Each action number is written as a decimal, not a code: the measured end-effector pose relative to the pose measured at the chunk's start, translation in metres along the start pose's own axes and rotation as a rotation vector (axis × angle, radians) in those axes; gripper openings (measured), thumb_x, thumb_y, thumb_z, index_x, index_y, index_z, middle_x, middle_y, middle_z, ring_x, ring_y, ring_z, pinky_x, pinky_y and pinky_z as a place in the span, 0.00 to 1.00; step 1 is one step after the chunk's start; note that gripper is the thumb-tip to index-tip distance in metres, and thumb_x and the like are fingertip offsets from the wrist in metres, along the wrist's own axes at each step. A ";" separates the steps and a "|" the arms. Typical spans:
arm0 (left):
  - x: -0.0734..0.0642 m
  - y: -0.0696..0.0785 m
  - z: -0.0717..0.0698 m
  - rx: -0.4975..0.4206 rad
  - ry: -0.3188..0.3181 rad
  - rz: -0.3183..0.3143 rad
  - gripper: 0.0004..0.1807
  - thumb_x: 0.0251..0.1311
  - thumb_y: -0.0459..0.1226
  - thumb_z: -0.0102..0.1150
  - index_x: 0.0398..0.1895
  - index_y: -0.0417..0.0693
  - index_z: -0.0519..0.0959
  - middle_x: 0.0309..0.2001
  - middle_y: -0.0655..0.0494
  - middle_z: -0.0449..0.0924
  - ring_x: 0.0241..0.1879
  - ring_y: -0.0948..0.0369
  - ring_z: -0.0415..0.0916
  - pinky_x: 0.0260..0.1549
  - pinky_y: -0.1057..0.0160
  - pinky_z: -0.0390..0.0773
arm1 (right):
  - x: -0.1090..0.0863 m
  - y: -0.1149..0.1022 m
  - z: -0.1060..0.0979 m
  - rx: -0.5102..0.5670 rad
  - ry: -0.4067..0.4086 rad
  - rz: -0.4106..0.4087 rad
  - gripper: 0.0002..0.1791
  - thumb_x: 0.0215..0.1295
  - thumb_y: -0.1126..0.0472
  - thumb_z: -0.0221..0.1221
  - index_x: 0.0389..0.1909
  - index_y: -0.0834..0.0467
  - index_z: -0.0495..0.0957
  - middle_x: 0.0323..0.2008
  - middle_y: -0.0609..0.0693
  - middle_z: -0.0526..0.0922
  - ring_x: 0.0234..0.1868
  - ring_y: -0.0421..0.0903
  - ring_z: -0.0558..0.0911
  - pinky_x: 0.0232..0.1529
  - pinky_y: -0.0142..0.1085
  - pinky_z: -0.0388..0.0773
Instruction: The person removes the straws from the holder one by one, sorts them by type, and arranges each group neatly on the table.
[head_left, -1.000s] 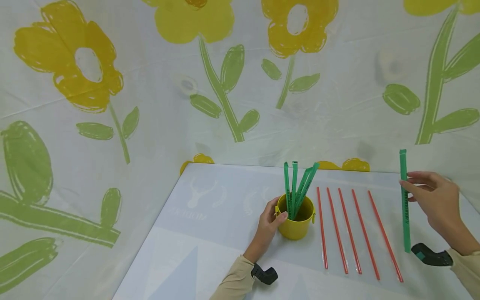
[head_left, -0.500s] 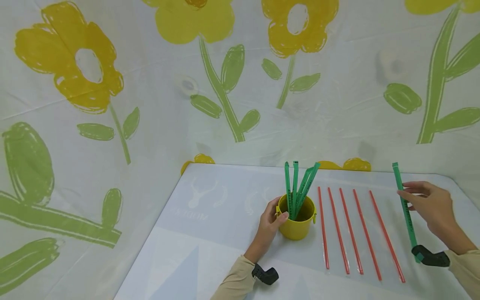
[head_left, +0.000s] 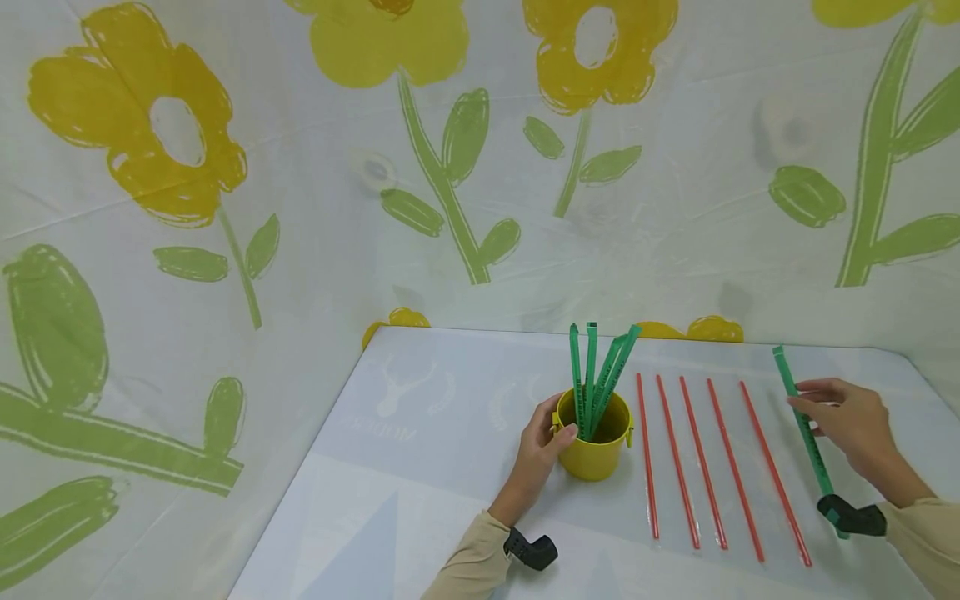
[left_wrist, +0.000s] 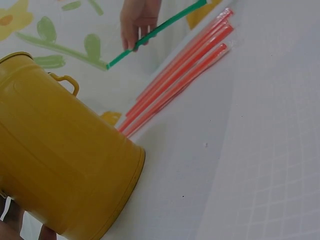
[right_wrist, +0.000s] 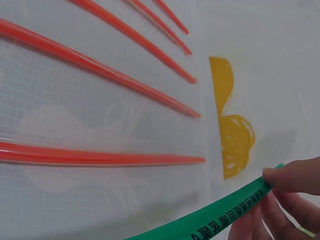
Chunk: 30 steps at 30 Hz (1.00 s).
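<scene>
My left hand (head_left: 534, 454) holds a small yellow bucket (head_left: 588, 460) by its left side, the thumb at the rim. Several green-wrapped straws (head_left: 591, 375) stand leaning inside the bucket. Over at the right, my right hand (head_left: 855, 421) pinches one more green-wrapped straw (head_left: 810, 450) near its upper end, between thumb and fingers. Dark printed characters run along that green wrapper (right_wrist: 225, 215) in the right wrist view. The straw slants, and my wrist camera covers part of its lower end. In the left wrist view the bucket (left_wrist: 70, 145) hides most of my left hand.
Between the bucket and my right hand, several red straws (head_left: 693, 462) in clear wrappers lie side by side on the white table (head_left: 360, 500). A curtain (head_left: 315, 250) printed with yellow flowers hangs behind the table's back edge.
My right hand has moved left and lower with the green-wrapped straw, which has tilted from nearly upright to a slant. My left hand and the bucket stay where they were.
</scene>
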<state>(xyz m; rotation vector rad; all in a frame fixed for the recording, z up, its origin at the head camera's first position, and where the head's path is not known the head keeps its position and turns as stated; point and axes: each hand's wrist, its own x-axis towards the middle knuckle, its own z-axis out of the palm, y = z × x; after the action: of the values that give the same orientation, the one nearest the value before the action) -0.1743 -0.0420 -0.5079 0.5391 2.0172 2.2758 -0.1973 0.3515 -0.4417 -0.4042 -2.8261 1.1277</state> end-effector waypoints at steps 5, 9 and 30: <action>0.001 -0.001 -0.001 0.000 -0.001 0.006 0.25 0.66 0.44 0.50 0.67 0.62 0.62 0.64 0.64 0.65 0.61 0.61 0.64 0.58 0.64 0.67 | 0.004 0.007 0.006 -0.005 -0.030 0.034 0.29 0.67 0.56 0.56 0.56 0.76 0.65 0.48 0.75 0.72 0.38 0.59 0.77 0.22 0.31 0.75; 0.001 -0.002 -0.001 -0.005 -0.002 0.006 0.26 0.66 0.45 0.50 0.67 0.61 0.62 0.64 0.63 0.65 0.61 0.60 0.64 0.58 0.64 0.67 | 0.007 0.014 0.009 -0.012 -0.053 0.051 0.27 0.66 0.58 0.56 0.56 0.77 0.65 0.47 0.75 0.73 0.37 0.58 0.77 0.23 0.32 0.76; 0.001 -0.001 -0.002 -0.008 -0.006 0.001 0.26 0.66 0.44 0.51 0.67 0.61 0.63 0.64 0.63 0.65 0.60 0.60 0.65 0.58 0.64 0.67 | 0.016 0.042 0.027 -0.109 -0.094 -0.029 0.22 0.60 0.64 0.56 0.47 0.80 0.69 0.37 0.74 0.74 0.31 0.56 0.76 0.23 0.38 0.74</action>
<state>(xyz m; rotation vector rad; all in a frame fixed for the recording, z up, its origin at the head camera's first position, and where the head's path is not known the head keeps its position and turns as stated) -0.1759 -0.0434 -0.5085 0.5459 2.0055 2.2790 -0.2084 0.3672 -0.4902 -0.3242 -2.9739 1.0161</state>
